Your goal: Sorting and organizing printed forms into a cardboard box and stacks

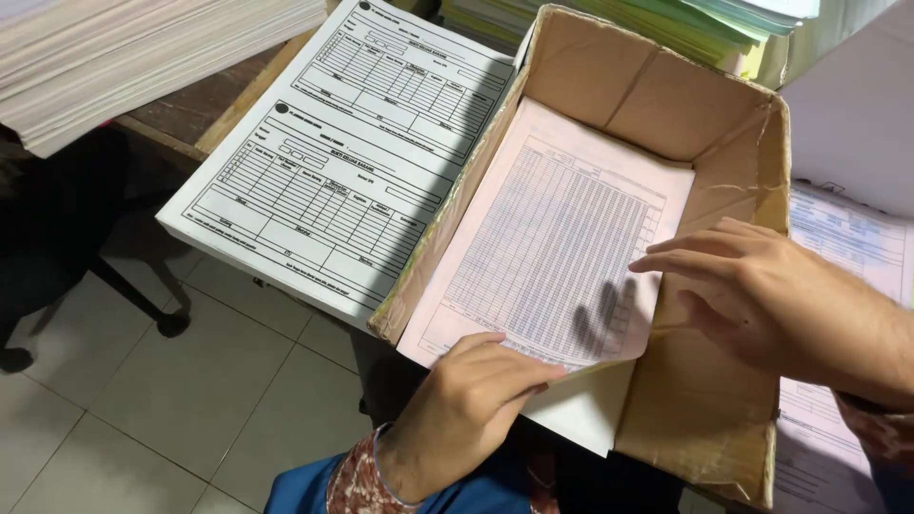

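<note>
An open cardboard box point(738, 143) holds a stack of pale pink printed form sheets point(562, 228) lying flat along its left side. My left hand point(471, 405) rests on the near corner of that stack, fingers curled over its lower edge. My right hand point(762, 290) hovers just above the stack's right edge, fingers spread and pointing left, casting a shadow on the paper. It holds nothing.
A thick white stack of printed table forms point(333, 162) lies left of the box on a wooden desk edge. More paper stacks sit at top left point(124, 57) and top centre point(666, 24). Loose forms point(852, 247) lie at right. Tiled floor and a chair base point(143, 305) below left.
</note>
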